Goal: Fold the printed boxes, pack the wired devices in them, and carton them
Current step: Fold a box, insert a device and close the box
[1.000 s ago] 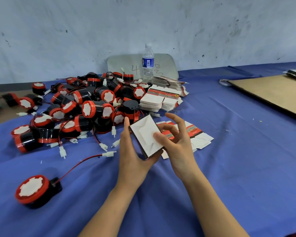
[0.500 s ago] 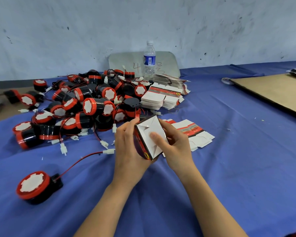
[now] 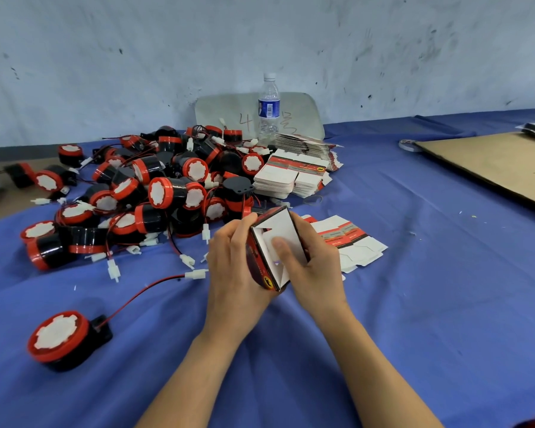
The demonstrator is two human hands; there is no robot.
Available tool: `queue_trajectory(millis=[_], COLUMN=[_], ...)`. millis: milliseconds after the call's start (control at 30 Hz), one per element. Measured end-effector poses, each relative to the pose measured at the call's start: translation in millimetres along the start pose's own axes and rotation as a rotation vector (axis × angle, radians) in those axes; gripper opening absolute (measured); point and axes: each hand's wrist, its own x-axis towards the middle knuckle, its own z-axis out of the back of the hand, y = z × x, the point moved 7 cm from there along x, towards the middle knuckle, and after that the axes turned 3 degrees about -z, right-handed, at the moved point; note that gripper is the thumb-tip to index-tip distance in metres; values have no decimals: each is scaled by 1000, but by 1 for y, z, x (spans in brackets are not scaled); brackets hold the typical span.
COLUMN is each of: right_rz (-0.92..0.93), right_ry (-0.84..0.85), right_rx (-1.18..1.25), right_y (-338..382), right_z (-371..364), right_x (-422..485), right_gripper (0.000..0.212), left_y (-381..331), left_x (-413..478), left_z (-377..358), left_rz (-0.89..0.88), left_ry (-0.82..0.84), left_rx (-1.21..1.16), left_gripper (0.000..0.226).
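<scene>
A small printed box, red and black outside and white inside, is held up between both hands over the blue cloth. My left hand grips its printed side. My right hand holds the other side, with the thumb pressing a white end flap inward. One wired device, black with a red rim and white face, lies alone at the near left, its red wire running toward my hands. A big pile of the same devices lies behind. Flat unfolded boxes lie just right of my hands.
Stacks of flat printed boxes sit behind the pile, beside a water bottle and a grey board against the wall. A brown cardboard sheet lies at the far right. White connectors are scattered on the blue cloth.
The box has gone from a flat white panel facing me to an opened-up shape turned edge-on. Both hands have closed in around it, and my right thumb now presses on the flap.
</scene>
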Motion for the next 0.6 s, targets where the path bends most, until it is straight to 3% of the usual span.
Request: queue_trajectory(millis=[133, 233, 400, 600], right_rz=[-26, -85, -355, -439], right_ry=[44, 150, 333, 476], right_rx=[24, 223, 619, 724], right_y=[-4, -1, -6, -9], right_z=[-1, -2, -1, 0], right_x=[0, 1, 5, 3], right_gripper=[35, 34, 55, 66], left_y=[-2, 2, 6, 3], left_x=[1, 1, -1, -4], left_z=[0, 2, -3, -7], left_rz=[5, 43, 182, 161], left_ry=[-19, -39, 110, 187], left_rx=[-1, -129, -414, -412], left_gripper=[103, 99, 103, 106])
